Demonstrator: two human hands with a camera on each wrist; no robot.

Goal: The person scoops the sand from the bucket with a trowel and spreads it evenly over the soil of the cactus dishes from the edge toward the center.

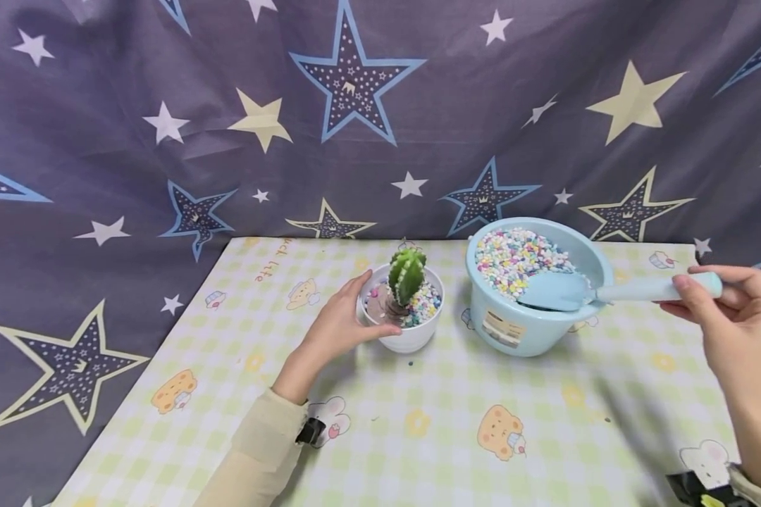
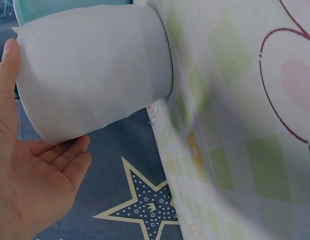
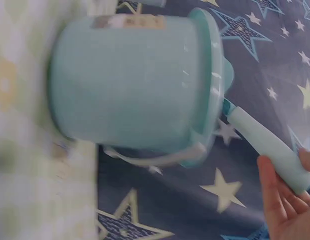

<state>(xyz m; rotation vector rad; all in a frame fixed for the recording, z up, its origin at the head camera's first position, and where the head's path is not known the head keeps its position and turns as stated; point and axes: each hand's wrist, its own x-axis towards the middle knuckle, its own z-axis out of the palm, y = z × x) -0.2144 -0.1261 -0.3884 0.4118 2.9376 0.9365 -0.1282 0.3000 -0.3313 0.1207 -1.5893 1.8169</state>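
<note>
My left hand (image 1: 339,320) grips a white flower pot (image 1: 412,338) by its left side, thumb at the front rim and fingers behind. A green cactus (image 1: 408,276) stands in the pot, with colourful pebbles on the right and a bare brownish patch on the left. In the left wrist view, the left hand (image 2: 44,175) curves round the pot's wall (image 2: 94,75). My right hand (image 1: 742,331) holds a light blue toy shovel (image 1: 558,290) by its handle. The shovel's blade lies over the pebbles (image 1: 514,257) inside a light blue bucket (image 1: 520,336); the handle crosses the bucket's right rim.
A checked tablecloth (image 1: 380,436) with cartoon prints covers the table. Behind it hangs a dark curtain (image 1: 215,56) patterned with stars. The bucket's pale carrying handle (image 3: 160,161) hangs down its side in the right wrist view. A few stray pebbles (image 1: 410,363) lie on the cloth.
</note>
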